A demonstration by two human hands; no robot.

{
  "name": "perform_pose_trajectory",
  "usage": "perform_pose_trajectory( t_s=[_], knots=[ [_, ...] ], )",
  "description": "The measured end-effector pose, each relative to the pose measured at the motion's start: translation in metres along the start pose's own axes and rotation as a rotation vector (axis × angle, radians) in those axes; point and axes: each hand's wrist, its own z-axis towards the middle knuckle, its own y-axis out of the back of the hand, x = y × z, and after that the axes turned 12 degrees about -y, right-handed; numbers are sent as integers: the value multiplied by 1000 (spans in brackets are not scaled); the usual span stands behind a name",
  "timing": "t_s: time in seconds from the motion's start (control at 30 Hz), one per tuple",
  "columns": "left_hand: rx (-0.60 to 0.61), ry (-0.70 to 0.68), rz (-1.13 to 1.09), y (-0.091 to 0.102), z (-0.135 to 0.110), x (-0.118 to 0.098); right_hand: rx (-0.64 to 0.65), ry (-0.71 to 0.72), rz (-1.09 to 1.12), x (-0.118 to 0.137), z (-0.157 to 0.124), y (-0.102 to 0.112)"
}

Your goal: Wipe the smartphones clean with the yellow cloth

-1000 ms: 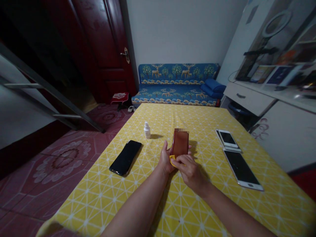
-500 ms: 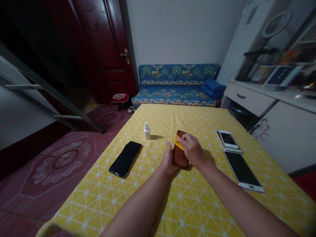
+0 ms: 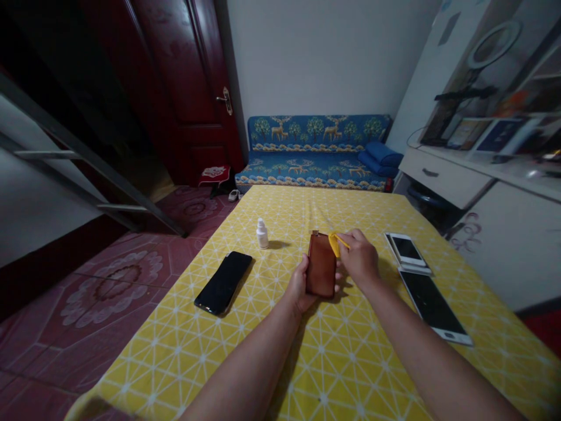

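A phone in a brown case (image 3: 321, 269) is held in my left hand (image 3: 300, 287), its brown back facing up and my fingertips showing past its right edge. My right hand (image 3: 360, 258) pinches a yellow cloth (image 3: 335, 243) at the upper right edge of the phone. A small white bottle (image 3: 262, 235) stands upright on the table, left of the phone. Farther left lies a large phone with a dark screen (image 3: 224, 283).
On the right side of the yellow tablecloth (image 3: 280, 351) lie small white phones (image 3: 407, 250), overlapping, and a larger white-edged phone (image 3: 433, 307). A blue patterned sofa (image 3: 307, 166) stands beyond the table. A white cabinet (image 3: 512, 245) is at the right, a metal ladder (image 3: 92, 161) at the left.
My right hand has moved right with the yellow cloth, from the upper back of the phone to its right edge, uncovering the brown back. My left hand keeps its hold on the phone.
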Motion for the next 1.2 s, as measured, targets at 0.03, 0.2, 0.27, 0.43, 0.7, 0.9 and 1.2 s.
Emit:
perform_pose_trajectory(
  t_s=[0.03, 0.2, 0.27, 0.43, 0.7, 0.9, 1.2],
  knots=[
    [24, -6, -1, -1, -1, 0, -38, -18, 1, -4, 5, 3],
    [85, 28, -24, -2, -1, 0, -152, 24, 43, -9, 15, 9],
    [89, 63, -28, -1, -1, -1, -114, 82, 27, -3, 10, 8],
    [37, 80, -37, 2, 0, -4, -72, 217, 6, 7, -4, 5],
    [-58, 81, -84, 5, 2, -6, 106, 352, 14, -5, -26, 12],
    [-235, 15, -56, 1, 5, -6, 115, 374, 52, 5, -61, 24],
    [-279, -52, 3, -2, 4, -4, 116, 367, 53, 32, -94, 24]
  ],
)
